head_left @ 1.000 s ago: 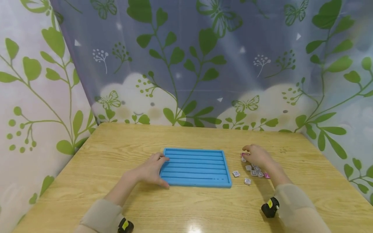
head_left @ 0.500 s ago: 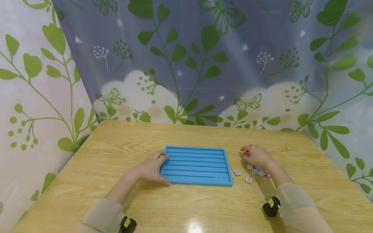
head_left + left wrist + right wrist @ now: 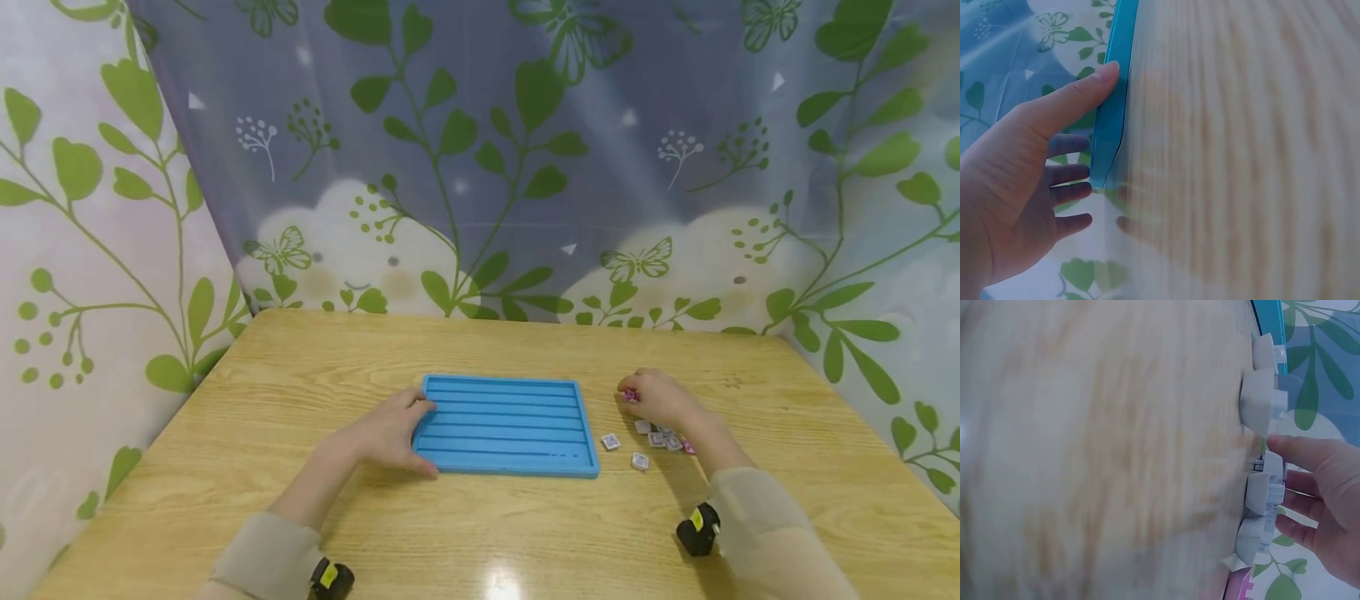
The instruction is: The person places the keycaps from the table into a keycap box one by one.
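Note:
In the head view my left hand [image 3: 390, 432] holds the left end of a blue ridged tray [image 3: 510, 473]. Its thumb lies along the near wall and its index finger reaches over the left rim; in the left wrist view the other fingers spread behind the corner. Right of the tray, my right hand [image 3: 660, 398] pinches a small pink square piece [image 3: 631, 395], partly covered by the fingers. Under and beside that hand lies a cluster of small white keycap-like pieces [image 3: 664, 439], partly hidden by the wrist. In the right wrist view, white pieces [image 3: 1259, 403] stand in front of the fingers.
Two loose white pieces, one [image 3: 611, 442] near the tray's right rim and another [image 3: 640, 461] closer to me, lie apart from the cluster. A second pink piece [image 3: 688, 447] shows by my right wrist. Patterned curtains [image 3: 495, 167] border the wooden table [image 3: 450, 533].
My right fingers have closed on the pink piece; the white piece seen under the fingertips earlier no longer shows there. The left hand stays at the tray. The head view has shifted slightly.

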Tool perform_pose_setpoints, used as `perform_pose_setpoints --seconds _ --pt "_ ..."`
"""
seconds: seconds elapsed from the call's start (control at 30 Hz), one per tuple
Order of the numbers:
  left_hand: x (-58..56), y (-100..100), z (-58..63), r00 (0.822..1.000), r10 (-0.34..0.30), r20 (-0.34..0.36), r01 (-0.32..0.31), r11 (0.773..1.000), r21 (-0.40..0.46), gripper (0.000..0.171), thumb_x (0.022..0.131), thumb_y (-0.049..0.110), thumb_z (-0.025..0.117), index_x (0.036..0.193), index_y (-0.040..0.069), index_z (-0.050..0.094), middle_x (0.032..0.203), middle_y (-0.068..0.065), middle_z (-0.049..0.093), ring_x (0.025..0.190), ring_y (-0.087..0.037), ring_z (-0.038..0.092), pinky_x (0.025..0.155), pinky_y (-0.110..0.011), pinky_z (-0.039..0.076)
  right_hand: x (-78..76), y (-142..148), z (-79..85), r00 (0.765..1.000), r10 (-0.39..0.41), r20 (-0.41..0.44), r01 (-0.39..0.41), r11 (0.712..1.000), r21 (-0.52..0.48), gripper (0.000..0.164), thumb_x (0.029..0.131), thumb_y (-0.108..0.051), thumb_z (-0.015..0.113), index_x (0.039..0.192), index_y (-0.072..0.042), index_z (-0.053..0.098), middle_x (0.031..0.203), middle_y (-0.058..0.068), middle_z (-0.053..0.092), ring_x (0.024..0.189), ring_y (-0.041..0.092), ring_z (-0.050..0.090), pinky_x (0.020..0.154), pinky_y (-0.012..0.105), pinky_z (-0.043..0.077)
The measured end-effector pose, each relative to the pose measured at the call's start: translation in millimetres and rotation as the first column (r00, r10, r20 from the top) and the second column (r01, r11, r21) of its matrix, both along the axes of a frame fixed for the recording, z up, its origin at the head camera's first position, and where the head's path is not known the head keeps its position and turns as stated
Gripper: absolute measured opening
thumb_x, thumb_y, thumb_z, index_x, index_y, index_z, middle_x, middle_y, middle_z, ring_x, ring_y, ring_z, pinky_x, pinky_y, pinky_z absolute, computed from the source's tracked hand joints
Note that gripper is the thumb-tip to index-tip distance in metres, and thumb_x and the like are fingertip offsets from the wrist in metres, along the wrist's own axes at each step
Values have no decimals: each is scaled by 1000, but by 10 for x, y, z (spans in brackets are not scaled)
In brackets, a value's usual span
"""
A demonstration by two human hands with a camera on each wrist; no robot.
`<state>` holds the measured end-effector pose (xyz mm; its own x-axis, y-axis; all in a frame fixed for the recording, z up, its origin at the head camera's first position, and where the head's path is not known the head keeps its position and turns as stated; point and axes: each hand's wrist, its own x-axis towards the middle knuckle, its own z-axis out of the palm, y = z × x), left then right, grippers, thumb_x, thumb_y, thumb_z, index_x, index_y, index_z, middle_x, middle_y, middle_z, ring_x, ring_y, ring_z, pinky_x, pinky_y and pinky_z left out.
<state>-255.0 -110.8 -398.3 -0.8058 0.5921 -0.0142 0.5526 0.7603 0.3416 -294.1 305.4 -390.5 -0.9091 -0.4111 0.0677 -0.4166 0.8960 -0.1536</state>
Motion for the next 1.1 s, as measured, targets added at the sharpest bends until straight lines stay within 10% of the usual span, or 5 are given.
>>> perform_pose_setpoints --seconds 0.6,1.1 --pt "-11 27 14 995 -62 -84 55 995 -82 83 69 51 74 131 3 47 132 -14 43 122 -31 40 100 -44 35 79 -45 88 1000 13 26 -13 1000 6 34 82 -9 65 114 -1 60 111 18 53 103 37 51 87 51 43" --pt "2 61 42 996 -34 -87 25 994 -108 78 76 56 66 129 2 50 132 -16 44 121 -33 42 100 -45 36 100 -38 122 999 38 16 -38 998 54 11 78 -4 64 88 -6 61 82 3 51 73 18 46 65 35 43"
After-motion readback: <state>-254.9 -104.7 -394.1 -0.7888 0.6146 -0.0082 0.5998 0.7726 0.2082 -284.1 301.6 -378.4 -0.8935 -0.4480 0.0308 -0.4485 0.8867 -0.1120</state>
